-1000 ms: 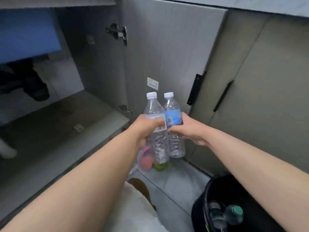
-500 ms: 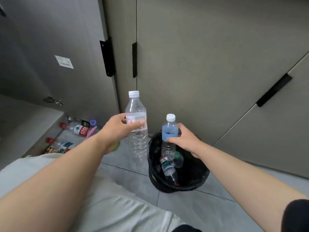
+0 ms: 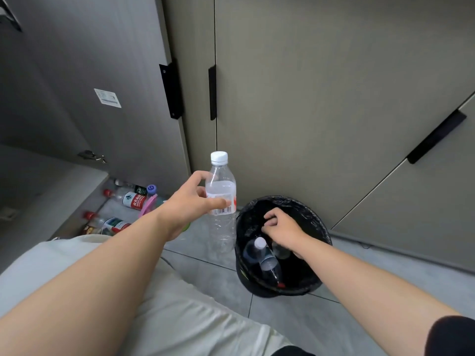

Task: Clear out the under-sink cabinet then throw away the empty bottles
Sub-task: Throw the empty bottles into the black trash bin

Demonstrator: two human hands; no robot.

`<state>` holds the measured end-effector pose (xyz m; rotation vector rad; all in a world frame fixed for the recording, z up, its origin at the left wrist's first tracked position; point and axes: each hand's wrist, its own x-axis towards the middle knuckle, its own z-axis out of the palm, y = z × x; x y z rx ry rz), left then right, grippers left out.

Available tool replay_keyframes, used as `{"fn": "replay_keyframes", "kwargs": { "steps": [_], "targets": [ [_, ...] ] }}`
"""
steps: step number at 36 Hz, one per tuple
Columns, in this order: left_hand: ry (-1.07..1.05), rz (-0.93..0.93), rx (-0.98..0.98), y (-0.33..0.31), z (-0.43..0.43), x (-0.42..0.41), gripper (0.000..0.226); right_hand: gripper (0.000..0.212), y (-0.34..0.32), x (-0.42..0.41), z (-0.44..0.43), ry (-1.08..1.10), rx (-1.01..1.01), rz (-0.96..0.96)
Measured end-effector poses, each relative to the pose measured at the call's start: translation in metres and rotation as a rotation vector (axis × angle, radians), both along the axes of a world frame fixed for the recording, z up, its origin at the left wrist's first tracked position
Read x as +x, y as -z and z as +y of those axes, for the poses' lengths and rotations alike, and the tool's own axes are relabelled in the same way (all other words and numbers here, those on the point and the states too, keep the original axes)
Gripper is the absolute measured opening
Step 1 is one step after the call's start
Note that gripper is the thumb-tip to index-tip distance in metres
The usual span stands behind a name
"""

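My left hand (image 3: 191, 204) grips an empty clear bottle (image 3: 221, 201) with a white cap and a red-and-white label, held upright just left of the bin. A black bin (image 3: 318, 222) lined with a black bag stands on the floor against the cabinet doors. My right hand (image 3: 281, 231) hovers over the bin's mouth, fingers loosely curled and holding nothing. Under it, inside the bin, lies a blue-labelled bottle (image 3: 266, 258) with a white cap among other bottles.
Several bottles with red caps (image 3: 128, 199) lie on the floor by the open cabinet's base (image 3: 51, 201) at left. The open cabinet door (image 3: 90, 86) stands behind them. Closed grey doors with black handles (image 3: 212, 92) fill the back. My pale trouser leg (image 3: 167, 304) is below.
My right hand let go of the blue-labelled bottle, which now lies in the bin. My left hand with the clear bottle has held its place beside the bin.
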<state>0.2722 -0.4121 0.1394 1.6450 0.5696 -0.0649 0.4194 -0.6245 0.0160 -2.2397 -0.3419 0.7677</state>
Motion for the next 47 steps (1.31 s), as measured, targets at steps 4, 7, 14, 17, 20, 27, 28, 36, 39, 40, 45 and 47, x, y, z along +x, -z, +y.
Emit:
{"fn": "replay_keyframes", "kwargs": {
  "steps": [4, 7, 14, 17, 20, 27, 28, 36, 39, 40, 45, 47],
  "targets": [
    [0.051, -0.056, 0.064, 0.001, -0.003, 0.002, 0.055, 0.032, -0.053, -0.006, 0.016, -0.024, 0.316, 0.090],
    [0.088, -0.112, 0.146, 0.001, -0.007, 0.004, 0.058, 0.040, -0.097, -0.014, 0.024, -0.220, 0.506, 0.219],
    [0.131, -0.158, 0.293, 0.005, -0.008, 0.009, 0.068, 0.036, -0.133, -0.019, 0.039, -0.283, 0.531, -0.030],
    [0.151, -0.132, 0.335, 0.011, -0.008, 0.009, 0.067, 0.032, -0.132, -0.013, 0.037, -0.298, 0.452, -0.178],
    [0.127, -0.095, 0.404, 0.015, -0.007, 0.009, 0.068, 0.034, -0.128, -0.003, 0.030, -0.228, 0.436, -0.198],
    [0.029, -0.029, 0.494, 0.016, -0.001, 0.005, 0.038, 0.023, -0.102, 0.020, -0.001, 0.081, 0.365, -0.140],
    [0.030, -0.023, 0.499, 0.016, -0.001, 0.005, 0.033, 0.023, -0.099, 0.023, -0.003, 0.125, 0.371, -0.143],
    [-0.007, -0.011, 0.504, 0.017, 0.001, -0.001, 0.017, 0.021, -0.096, 0.041, -0.017, 0.524, 0.475, -0.337],
    [-0.007, -0.006, 0.491, 0.018, 0.001, 0.000, 0.016, 0.024, -0.096, 0.046, -0.024, 0.566, 0.372, -0.434],
    [-0.001, -0.002, 0.489, 0.017, 0.001, 0.000, 0.016, 0.025, -0.094, 0.047, -0.025, 0.526, 0.304, -0.427],
    [0.025, 0.014, 0.498, 0.018, -0.001, 0.002, 0.016, 0.023, -0.062, 0.038, -0.020, 0.282, 0.078, -0.233],
    [0.029, 0.021, 0.505, 0.018, -0.001, 0.002, 0.016, 0.019, -0.046, 0.033, -0.016, 0.209, -0.007, -0.189]
  ]
}}
